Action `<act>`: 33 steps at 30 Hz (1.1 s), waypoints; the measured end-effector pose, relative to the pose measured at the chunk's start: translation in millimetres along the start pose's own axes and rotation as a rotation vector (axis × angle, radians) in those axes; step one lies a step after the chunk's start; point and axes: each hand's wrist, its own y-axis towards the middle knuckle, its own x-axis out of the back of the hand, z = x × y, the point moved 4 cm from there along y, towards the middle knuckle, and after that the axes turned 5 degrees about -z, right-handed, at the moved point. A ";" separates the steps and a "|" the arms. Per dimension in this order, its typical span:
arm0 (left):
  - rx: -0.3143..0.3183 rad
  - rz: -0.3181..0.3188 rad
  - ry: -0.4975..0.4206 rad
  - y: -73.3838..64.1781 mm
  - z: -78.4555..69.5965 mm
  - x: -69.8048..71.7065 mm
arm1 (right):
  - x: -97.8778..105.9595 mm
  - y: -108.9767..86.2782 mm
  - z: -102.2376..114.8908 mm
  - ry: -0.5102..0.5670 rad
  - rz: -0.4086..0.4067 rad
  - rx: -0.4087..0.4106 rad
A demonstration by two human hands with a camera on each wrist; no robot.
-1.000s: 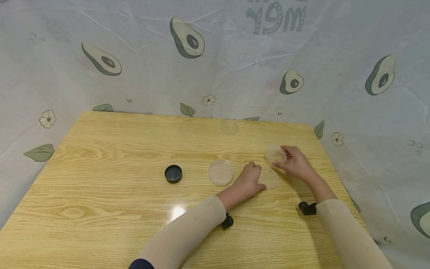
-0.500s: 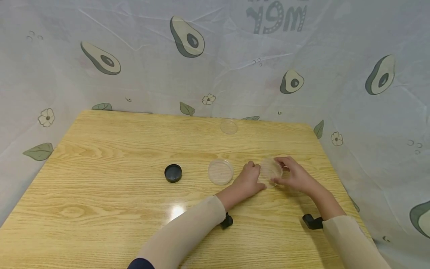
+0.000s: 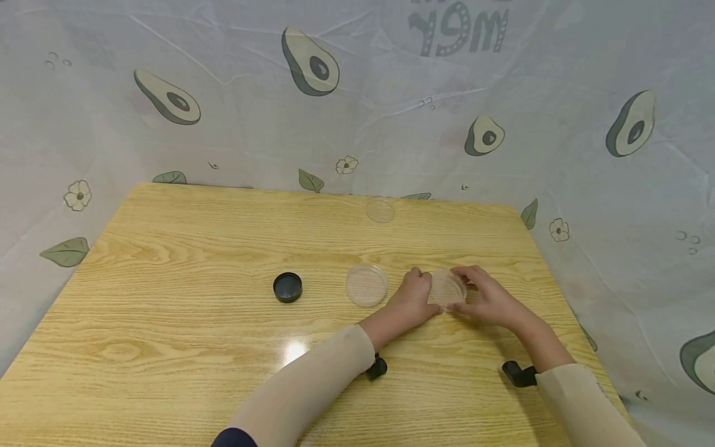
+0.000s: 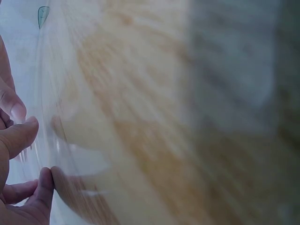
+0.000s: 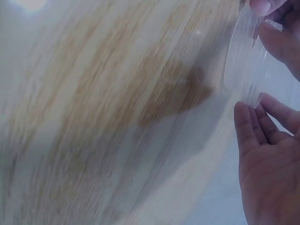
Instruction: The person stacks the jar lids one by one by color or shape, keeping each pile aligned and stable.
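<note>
Between my two hands lies a round, clear petri dish, its two parts overlapping in the head view. My left hand holds the left side of the rim, thumb toward me and fingers on the far side. On the right side, my right hand grips the dish between thumb and fingers. The right wrist view shows the clear wall of the dish low over the table, fingers at both ends. Just left of my left hand sits another clear petri dish.
A thin clear disc lies near the back edge of the wooden table. Farther left stands a small black round container. A patterned cloth hangs behind the table and along its right side.
My right hand has carried a clear dish part left and toward me, onto the clear round part at my left hand. My left hand has stayed in place.
</note>
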 end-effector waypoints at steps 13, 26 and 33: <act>0.003 -0.003 -0.005 -0.1 0.9 -1.1 | -3.0 -1.2 2.2 -0.004 0.022 -0.011; -0.001 0.012 -0.013 -1.9 0.3 -0.1 | -6.2 -3.0 4.3 -0.006 0.017 0.014; -0.002 0.011 -0.003 -2.5 0.6 -1.6 | -7.7 -5.9 5.5 -0.032 0.001 0.017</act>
